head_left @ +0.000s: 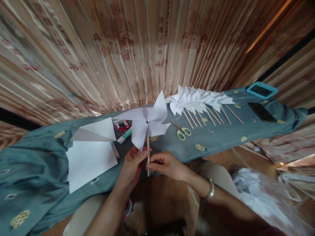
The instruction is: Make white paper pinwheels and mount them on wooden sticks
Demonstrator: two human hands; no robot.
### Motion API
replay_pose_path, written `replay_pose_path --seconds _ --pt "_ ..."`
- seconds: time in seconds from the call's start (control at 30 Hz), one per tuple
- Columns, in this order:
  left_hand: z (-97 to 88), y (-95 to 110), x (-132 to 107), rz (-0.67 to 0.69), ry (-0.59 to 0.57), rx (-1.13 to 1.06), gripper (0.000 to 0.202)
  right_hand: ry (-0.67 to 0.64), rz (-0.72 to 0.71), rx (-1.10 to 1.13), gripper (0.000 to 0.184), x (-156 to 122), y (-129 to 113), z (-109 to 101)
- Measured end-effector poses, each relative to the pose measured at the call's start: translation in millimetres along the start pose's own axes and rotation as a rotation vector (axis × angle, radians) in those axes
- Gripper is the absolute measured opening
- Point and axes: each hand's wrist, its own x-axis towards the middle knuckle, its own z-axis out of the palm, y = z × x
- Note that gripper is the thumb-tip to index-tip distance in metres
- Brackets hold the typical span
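A white paper pinwheel point(159, 113) with a silver pin at its centre stands upright on a thin wooden stick in front of me. My left hand point(135, 162) closes on the stick just below the paper blades. Lower down, the fingertips of my right hand point(166, 165) pinch the same stick near its bottom end. To the left lies a stack of white paper sheets point(91, 164), with a folded sheet point(94, 129) on top. Green-handled scissors point(182, 133) rest right of the pinwheel. A red box of pins point(121, 125) and a green-and-white small box point(125, 135) sit behind my left hand.
Several pinwheels point(197, 98) lie overlapped in a row at the back right, sticks toward me. Beyond them are a blue-framed device point(262, 90) and a black phone point(262, 112). A teal cloth point(167, 147) covers the narrow table; a patterned curtain point(137, 52) hangs behind. Plastic bags point(265, 196) lie at lower right.
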Motion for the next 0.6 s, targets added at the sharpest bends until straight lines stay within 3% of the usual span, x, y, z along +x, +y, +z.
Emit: replay_pose_path --seconds 0.1,0.27,0.47,0.6 --pt "-1.2 -3.0 -2.5 -0.061 -0.064 0.062 0.042 0.018 -0.040 -0.027 0.029 -1.7 -2.3 -7.9" --pt "-6.3 -9.4 -3.7 -0.041 -0.098 0.158 0.027 0.018 -0.052 -0.033 0.033 -4.3 -6.0 -13.5" --pt "-4.1 -8.3 -1.3 -0.054 -0.041 0.145 0.028 0.028 -0.098 -0.185 0.032 -8.7 -14.2 -16.6" --pt "-1.2 -3.9 -1.1 -0.055 0.066 0.126 0.031 0.215 -0.200 -0.402 0.032 -17.9 -28.3 -29.6"
